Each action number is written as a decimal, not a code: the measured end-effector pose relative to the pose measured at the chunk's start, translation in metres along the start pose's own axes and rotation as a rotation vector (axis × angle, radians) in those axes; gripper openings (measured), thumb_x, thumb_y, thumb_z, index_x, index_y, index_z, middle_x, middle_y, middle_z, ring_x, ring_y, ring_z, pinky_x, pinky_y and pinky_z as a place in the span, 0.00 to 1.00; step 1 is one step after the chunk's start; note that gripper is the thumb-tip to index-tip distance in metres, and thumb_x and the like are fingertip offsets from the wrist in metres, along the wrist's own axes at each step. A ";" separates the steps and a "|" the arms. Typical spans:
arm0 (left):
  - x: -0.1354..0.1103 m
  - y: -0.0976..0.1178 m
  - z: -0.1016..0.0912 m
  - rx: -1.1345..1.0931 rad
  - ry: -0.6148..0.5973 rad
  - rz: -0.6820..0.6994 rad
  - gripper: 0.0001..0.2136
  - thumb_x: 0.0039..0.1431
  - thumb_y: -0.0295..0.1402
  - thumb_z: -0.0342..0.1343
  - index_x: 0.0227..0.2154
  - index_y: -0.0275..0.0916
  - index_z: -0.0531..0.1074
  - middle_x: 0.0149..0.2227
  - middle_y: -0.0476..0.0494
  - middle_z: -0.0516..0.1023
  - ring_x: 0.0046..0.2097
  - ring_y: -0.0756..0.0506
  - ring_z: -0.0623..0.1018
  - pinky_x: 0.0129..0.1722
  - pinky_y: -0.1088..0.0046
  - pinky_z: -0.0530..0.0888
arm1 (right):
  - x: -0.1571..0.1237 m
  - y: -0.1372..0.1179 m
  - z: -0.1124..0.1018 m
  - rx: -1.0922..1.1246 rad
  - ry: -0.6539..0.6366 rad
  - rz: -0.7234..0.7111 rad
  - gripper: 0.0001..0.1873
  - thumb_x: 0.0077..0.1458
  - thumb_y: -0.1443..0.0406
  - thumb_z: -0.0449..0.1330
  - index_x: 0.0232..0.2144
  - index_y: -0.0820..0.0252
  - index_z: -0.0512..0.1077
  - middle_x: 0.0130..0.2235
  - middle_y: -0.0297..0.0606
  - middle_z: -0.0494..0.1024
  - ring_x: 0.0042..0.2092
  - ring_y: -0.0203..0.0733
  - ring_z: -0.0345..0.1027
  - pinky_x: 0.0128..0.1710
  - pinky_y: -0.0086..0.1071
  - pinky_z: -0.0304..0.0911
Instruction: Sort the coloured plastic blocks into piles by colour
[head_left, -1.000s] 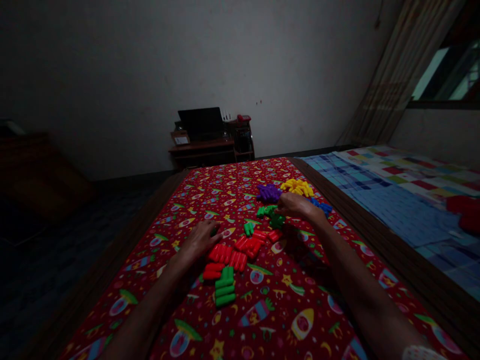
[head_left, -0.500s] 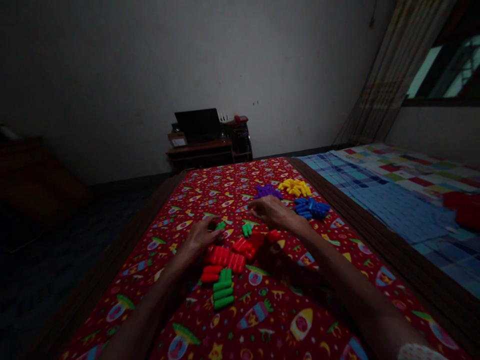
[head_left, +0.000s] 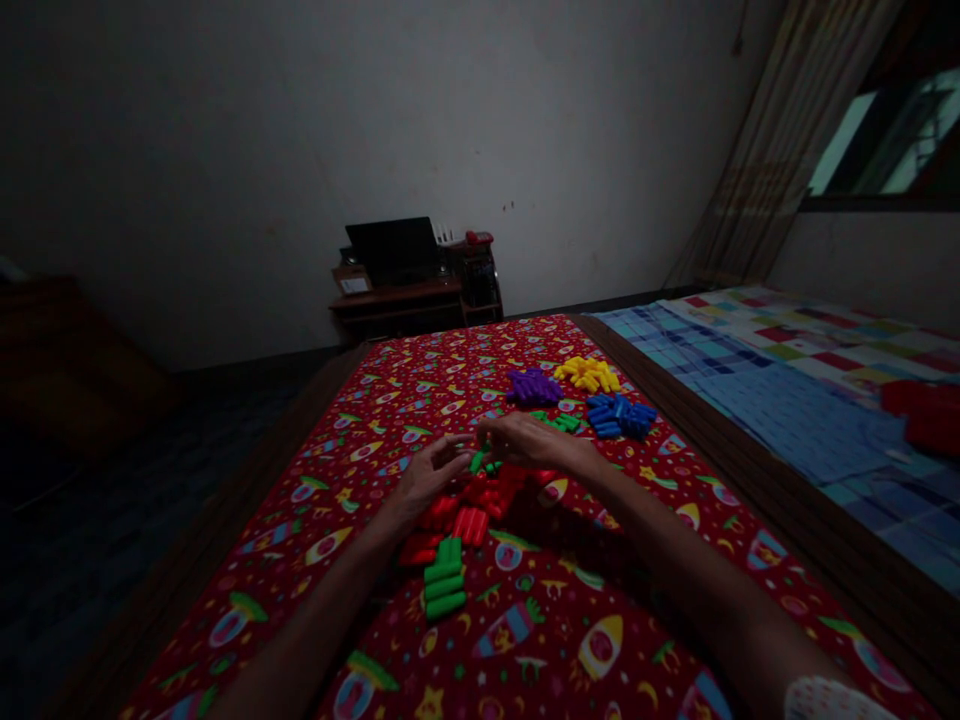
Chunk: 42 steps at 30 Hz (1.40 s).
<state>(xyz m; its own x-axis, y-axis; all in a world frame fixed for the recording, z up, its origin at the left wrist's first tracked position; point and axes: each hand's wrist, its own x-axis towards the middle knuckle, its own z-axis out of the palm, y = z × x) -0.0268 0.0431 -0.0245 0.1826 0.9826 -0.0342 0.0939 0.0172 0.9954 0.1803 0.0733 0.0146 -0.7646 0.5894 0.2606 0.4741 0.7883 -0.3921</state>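
Note:
My left hand [head_left: 431, 472] is over the left side of the red pile, its thumb and fingers closed about a small green cylindrical toy piece [head_left: 477, 461]. My right hand [head_left: 521, 440] comes in from the right, fingers bent downward. Its fingertips meet the left fingertips just above that green piece; their grip is hidden. Beneath both hands lie red cylindrical pieces [head_left: 471, 526], several joined side by side. Nearer me is a joined group of green pieces [head_left: 445, 584]. Other green pieces [head_left: 564, 423] lie just beyond my right hand.
Purple pieces [head_left: 534, 388], yellow pieces [head_left: 588, 375] and blue pieces [head_left: 621, 416] lie in separate piles at the far right of the red patterned cloth [head_left: 600, 640]. A desk with a dark monitor [head_left: 394, 250] stands by the wall. Plaid bedding [head_left: 780, 410] is at right.
My left hand has moved right and slightly up with the green piece. My right hand has moved left and down toward it, uncovering green pieces near the purple pile.

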 end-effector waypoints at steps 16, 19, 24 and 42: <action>-0.001 -0.020 0.000 0.822 -0.094 0.550 0.18 0.63 0.39 0.48 0.53 0.40 0.69 0.53 0.37 0.74 0.55 0.41 0.73 0.54 0.57 0.70 | -0.030 0.029 -0.056 -0.481 -0.188 0.661 0.18 0.60 0.57 0.55 0.44 0.63 0.75 0.45 0.51 0.78 0.47 0.47 0.72 0.39 0.30 0.61; -0.015 -0.008 0.022 1.002 -0.257 0.673 0.20 0.65 0.39 0.46 0.58 0.44 0.64 0.61 0.41 0.66 0.64 0.39 0.61 0.62 0.53 0.60 | -0.028 0.023 -0.054 -0.520 -0.129 0.649 0.20 0.62 0.57 0.52 0.45 0.65 0.74 0.44 0.53 0.78 0.47 0.48 0.72 0.40 0.31 0.61; -0.026 -0.011 0.051 1.204 -0.417 0.707 0.20 0.63 0.40 0.50 0.58 0.49 0.63 0.63 0.45 0.62 0.64 0.36 0.58 0.62 0.48 0.56 | -0.022 0.007 -0.053 -0.541 -0.006 0.620 0.18 0.64 0.58 0.50 0.45 0.63 0.73 0.41 0.51 0.78 0.44 0.46 0.72 0.37 0.30 0.58; -0.056 -0.006 0.004 1.040 -0.391 0.612 0.12 0.64 0.39 0.49 0.41 0.42 0.75 0.46 0.41 0.77 0.49 0.42 0.73 0.53 0.64 0.68 | -0.075 -0.030 0.048 -0.059 -0.040 0.117 0.08 0.56 0.71 0.54 0.34 0.63 0.73 0.31 0.38 0.75 0.29 0.34 0.61 0.29 0.27 0.49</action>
<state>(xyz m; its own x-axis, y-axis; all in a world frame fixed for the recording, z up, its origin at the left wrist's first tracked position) -0.0338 -0.0130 -0.0286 0.7270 0.6554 0.2046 0.5816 -0.7462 0.3239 0.2028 -0.0031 -0.0354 -0.7189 0.6712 0.1807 0.5846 0.7245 -0.3652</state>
